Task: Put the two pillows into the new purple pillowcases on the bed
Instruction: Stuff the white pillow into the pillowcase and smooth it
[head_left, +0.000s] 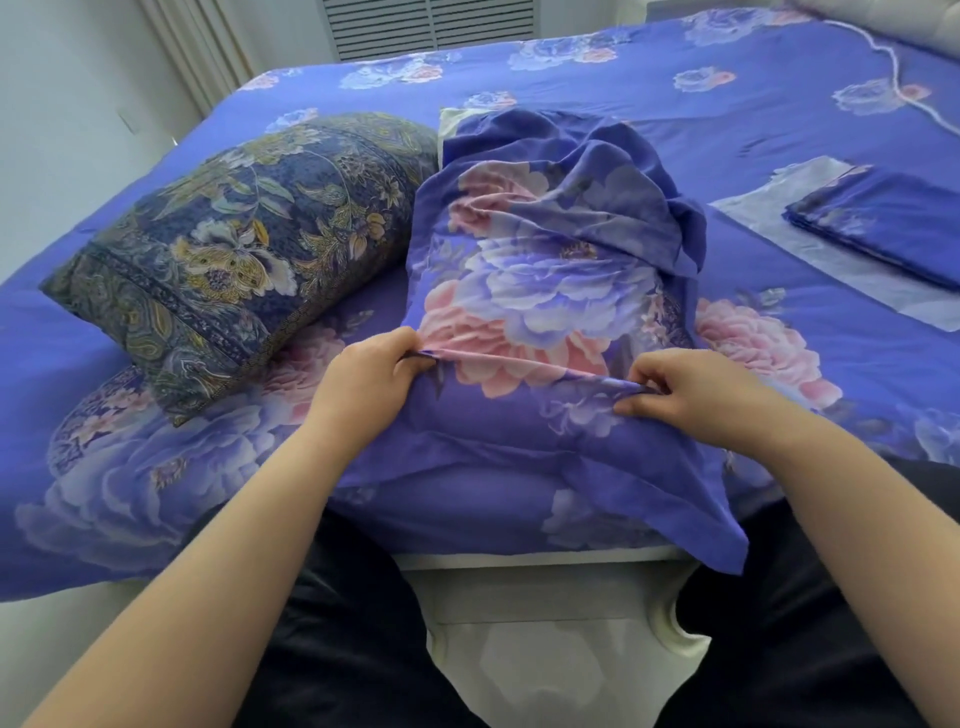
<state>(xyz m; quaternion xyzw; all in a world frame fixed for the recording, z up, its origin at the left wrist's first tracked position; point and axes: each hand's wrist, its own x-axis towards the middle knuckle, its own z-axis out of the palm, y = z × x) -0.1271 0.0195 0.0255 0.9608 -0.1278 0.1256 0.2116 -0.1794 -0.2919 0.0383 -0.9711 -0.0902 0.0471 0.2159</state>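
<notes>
Bed, pillowcase between fingers

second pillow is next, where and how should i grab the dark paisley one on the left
Grip the dark paisley pillow by its near bordered end, coming from the bed's foot side: that end points toward the person, sits raised and is clear of the purple pillowcase.

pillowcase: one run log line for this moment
purple pillowcase partly over pillow | left hand, right hand pinch fold | dark pillow beside

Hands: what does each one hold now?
Left hand: pinches a fold of the purple floral fabric pillowcase.
Right hand: pinches the same fold.
</notes>
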